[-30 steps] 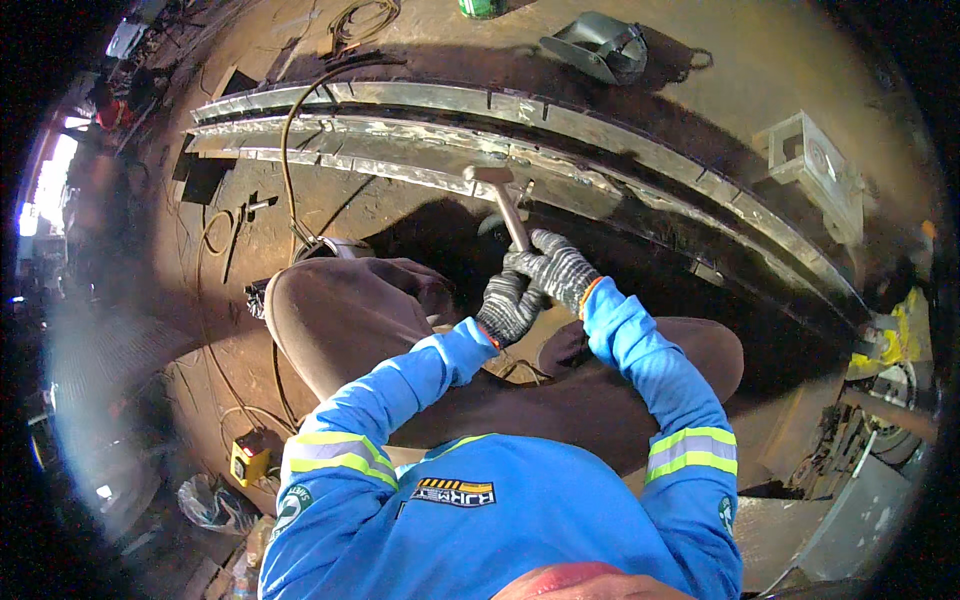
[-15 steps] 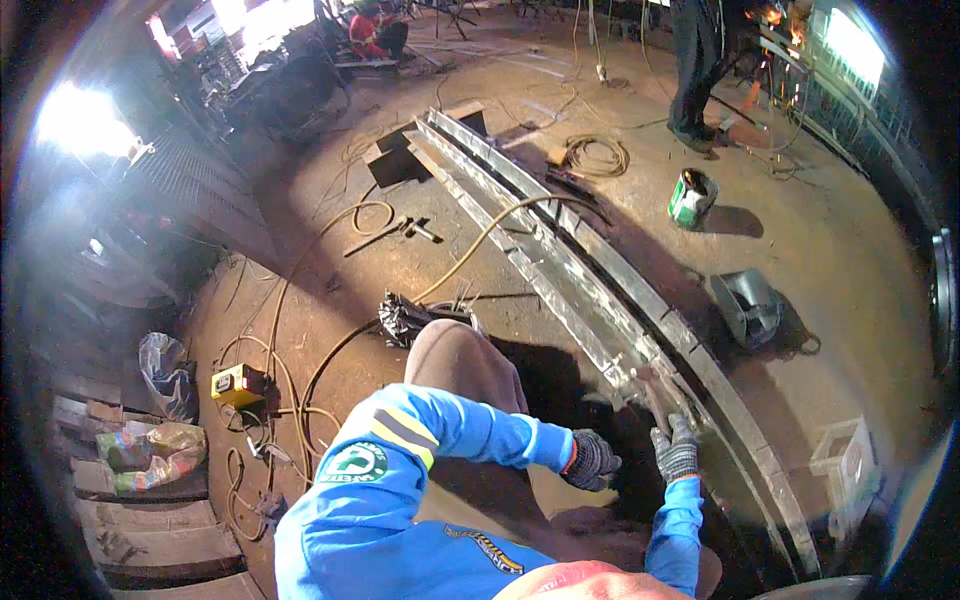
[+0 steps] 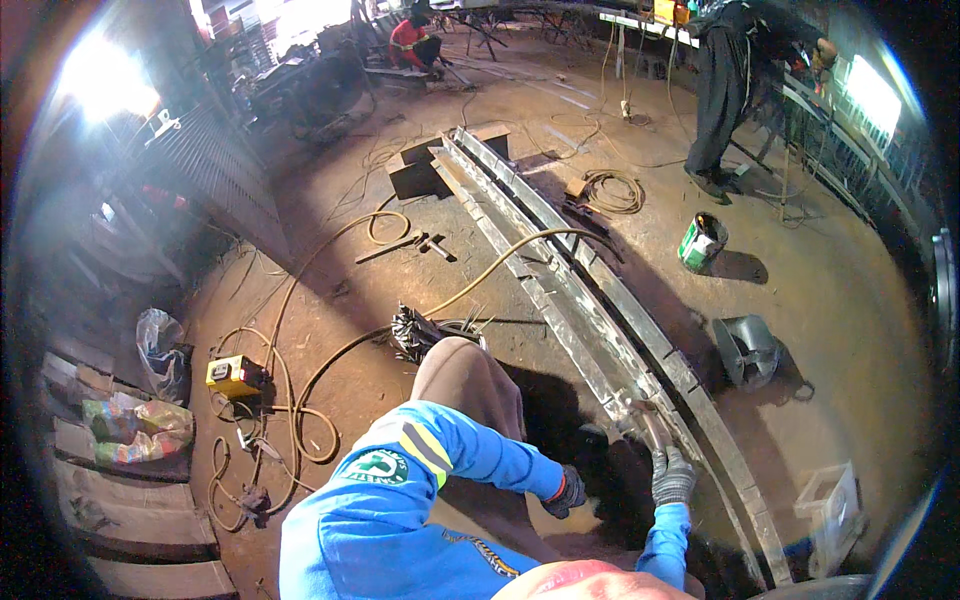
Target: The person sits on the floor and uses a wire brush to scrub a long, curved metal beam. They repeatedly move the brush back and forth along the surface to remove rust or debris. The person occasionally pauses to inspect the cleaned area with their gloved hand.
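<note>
In a dark knitted glove, my left hand (image 3: 566, 492) is held above my lap, left of the steel beam. Its fingers are curled, and their inner side is hidden. My right hand (image 3: 674, 478), in a grey glove, reaches to the near part of a long, slightly curved steel beam (image 3: 560, 285) lying across the floor. Its fingers are stretched forward, their tips at a short brownish metal piece (image 3: 656, 430) in the beam's channel. Whether that piece is loose or fixed cannot be told. A bundle of dark metal rods (image 3: 412, 332) lies beside my knee.
A hose (image 3: 480, 275) crosses the beam and loops left to a yellow box (image 3: 234, 376). Right of the beam are a dark curved shield (image 3: 748, 352), a bucket (image 3: 703, 243) and a white crate (image 3: 832, 510). One person (image 3: 718, 100) stands far right; another (image 3: 412, 45) crouches at the back.
The view has shifted, so the floor things sit lower in it. My right hand has moved slightly forward along the beam, its fingers closer together. The standing person's upper body now shows more.
</note>
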A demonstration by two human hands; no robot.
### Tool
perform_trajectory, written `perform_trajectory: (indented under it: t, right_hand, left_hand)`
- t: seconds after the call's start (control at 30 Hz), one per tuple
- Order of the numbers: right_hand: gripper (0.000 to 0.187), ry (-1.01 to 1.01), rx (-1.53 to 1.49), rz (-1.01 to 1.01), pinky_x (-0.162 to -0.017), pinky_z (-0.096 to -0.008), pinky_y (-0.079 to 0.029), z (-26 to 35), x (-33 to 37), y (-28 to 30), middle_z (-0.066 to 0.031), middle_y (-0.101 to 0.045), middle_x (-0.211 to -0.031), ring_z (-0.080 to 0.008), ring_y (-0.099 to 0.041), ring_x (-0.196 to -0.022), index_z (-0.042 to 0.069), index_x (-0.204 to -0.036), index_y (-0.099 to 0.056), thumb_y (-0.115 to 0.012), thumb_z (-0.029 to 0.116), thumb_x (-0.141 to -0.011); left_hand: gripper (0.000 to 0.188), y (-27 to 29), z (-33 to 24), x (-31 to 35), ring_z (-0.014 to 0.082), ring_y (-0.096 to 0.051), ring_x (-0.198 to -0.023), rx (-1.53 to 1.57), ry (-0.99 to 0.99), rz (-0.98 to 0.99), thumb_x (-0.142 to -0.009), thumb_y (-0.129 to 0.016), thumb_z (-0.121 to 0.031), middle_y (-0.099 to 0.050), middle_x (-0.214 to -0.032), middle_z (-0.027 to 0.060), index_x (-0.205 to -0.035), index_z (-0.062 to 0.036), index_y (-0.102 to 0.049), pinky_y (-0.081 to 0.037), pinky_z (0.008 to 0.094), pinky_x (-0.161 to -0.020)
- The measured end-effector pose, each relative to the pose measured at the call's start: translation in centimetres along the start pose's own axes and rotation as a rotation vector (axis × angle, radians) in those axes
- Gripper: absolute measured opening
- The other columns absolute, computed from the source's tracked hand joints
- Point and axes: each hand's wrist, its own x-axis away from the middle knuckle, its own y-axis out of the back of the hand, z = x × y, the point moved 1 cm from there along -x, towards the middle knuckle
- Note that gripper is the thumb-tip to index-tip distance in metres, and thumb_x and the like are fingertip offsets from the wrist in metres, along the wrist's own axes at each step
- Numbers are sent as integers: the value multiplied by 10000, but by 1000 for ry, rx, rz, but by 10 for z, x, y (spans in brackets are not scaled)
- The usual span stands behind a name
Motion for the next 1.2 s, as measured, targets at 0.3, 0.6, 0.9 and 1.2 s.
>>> perform_trajectory:
  t: [0.3, 0.6, 0.9, 1.2]
  right_hand:
    - [365, 140, -124, -172, -725, -449, -465, -5, 1, -11, -238, -612, -923, -401, -583, -820, -3, -1020, -587, -572, 327, -865]
    - [354, -134, -33, 106, -734, -454, -483, 15, 9, 6, -218, -622, -912, -372, -614, -834, 60, -1069, -575, -668, 251, -785]
    - [319, -153, 279, 95, -731, -460, -497, 19, 6, -9, -192, -630, -935, -376, -621, -826, 74, -1049, -563, -625, 264, -799]
    - [389, 122, -141, -38, -688, -488, -475, 23, 26, 0, -215, -621, -891, -410, -589, -817, 82, -1119, -553, -564, 362, -850]
  left_hand:
    - [457, -1, 4, 5, 383, -602, -864, 10, -1, 1, -777, -554, -431, -635, -902, 193, -992, -28, -584, -470, 488, -760]
    - [470, -1, 9, 10, 372, -601, -885, 128, 94, -62, -777, -554, -425, -635, -926, 193, -1021, -24, -583, -469, 477, -776]
    - [484, -7, 11, 22, 362, -600, -907, 169, 137, -70, -777, -555, -419, -635, -949, 193, -1050, -20, -583, -467, 466, -793]
    - [500, -24, 2, -10, 352, -599, -928, 161, -15, 80, -777, -556, -413, -635, -973, 193, -1079, -16, -583, -466, 455, -810]
